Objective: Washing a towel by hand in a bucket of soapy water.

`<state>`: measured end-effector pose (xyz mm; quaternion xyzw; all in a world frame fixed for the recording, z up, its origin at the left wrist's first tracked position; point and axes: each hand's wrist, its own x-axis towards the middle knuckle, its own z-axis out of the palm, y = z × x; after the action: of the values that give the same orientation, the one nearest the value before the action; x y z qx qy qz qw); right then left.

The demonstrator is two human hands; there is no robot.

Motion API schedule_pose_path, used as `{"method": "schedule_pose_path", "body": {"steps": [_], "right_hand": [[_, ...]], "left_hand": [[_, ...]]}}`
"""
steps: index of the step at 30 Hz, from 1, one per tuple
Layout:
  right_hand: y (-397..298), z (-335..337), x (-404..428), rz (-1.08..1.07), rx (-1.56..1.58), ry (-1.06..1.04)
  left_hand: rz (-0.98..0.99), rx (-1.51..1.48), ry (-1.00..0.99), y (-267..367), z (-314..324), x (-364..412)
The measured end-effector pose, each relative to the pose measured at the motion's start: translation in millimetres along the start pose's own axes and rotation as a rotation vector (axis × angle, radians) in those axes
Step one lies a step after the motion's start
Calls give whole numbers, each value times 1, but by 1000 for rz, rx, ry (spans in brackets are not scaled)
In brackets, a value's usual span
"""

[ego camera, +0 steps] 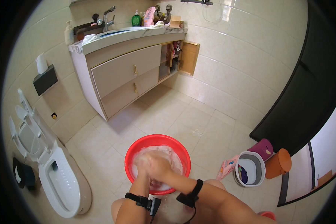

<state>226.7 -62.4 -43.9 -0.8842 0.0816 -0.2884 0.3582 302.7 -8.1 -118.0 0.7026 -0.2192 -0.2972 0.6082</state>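
A red plastic basin [185, 149] stands on the tiled floor in front of me. It holds cloudy, sudsy water and pale wet cloth [173, 156]. My left hand [143, 165] and my right hand [158, 165] are close together over the cloth, inside the rim, and look blurred. The hands overlap, and their fingers are partly hidden, so whether they grip the cloth is not plain. Something pinkish shows just below them in the water. Each wrist wears a black strap with a small device and a cable.
A white squat toilet [64, 179] lies at the left, beside a black bin [23, 173]. At the right stand a grey-white basin [259, 170] with dark cloth, an orange bucket [278, 163], a purple container [261, 148] and a pink packet [227, 166]. A vanity cabinet [126, 75] hangs ahead.
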Motion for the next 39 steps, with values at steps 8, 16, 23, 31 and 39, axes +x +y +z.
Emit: {"method": "schedule_pose_path", "body": {"steps": [8,16,23,31,39], "right_hand": [[24,-7,15,481,55,39],[26,-6,13,409,111,-9],[-1,1,0,43,17,104],[8,7,1,163,27,138],[68,-10,21,727,-102,-41]], "left_hand": [[-202,-609,160,37,23,-23],[-333,-767,53,27,18,-9],[-217,-845,-10,10,4,1],[-90,-967,-63,-43,0,28],[-336,-612,111,44,30,-17]]}}
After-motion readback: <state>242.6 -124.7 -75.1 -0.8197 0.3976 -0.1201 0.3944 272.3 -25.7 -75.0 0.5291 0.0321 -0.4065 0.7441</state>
